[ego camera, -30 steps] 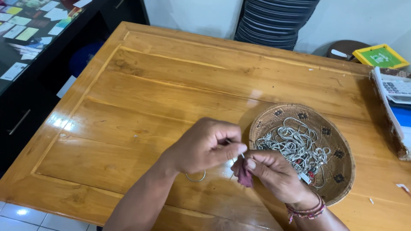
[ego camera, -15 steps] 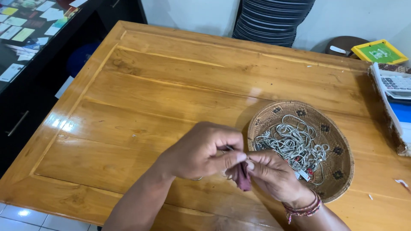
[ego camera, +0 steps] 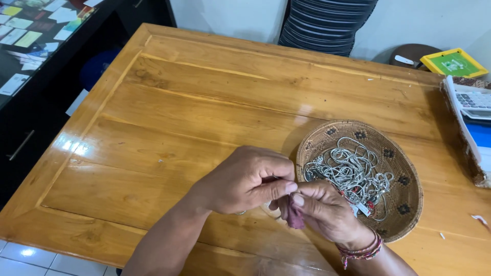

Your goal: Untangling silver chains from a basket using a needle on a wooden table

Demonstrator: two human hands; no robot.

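My left hand (ego camera: 244,180) and my right hand (ego camera: 322,210) meet fingertip to fingertip over the wooden table (ego camera: 194,117), just left of a round woven basket (ego camera: 409,204). My right hand pinches a small dark red cloth (ego camera: 295,217) that hangs below the fingers. My left hand pinches something thin at the same spot; a thin silver loop (ego camera: 240,212) shows under it, so it seems to be a chain. The basket holds a tangle of silver chains (ego camera: 353,171) with small tags. Beaded bracelets circle my right wrist (ego camera: 360,251).
A striped bundle (ego camera: 327,23) stands at the table's far edge. A yellow-framed green board (ego camera: 452,62) lies on a stool at the far right, and a calculator (ego camera: 473,102) rests on a box at the right edge. A dark counter with cards (ego camera: 30,36) runs along the left.
Both hands have stayed pinched together by the basket, shifting only slightly; the cloth still hangs from the right fingers.
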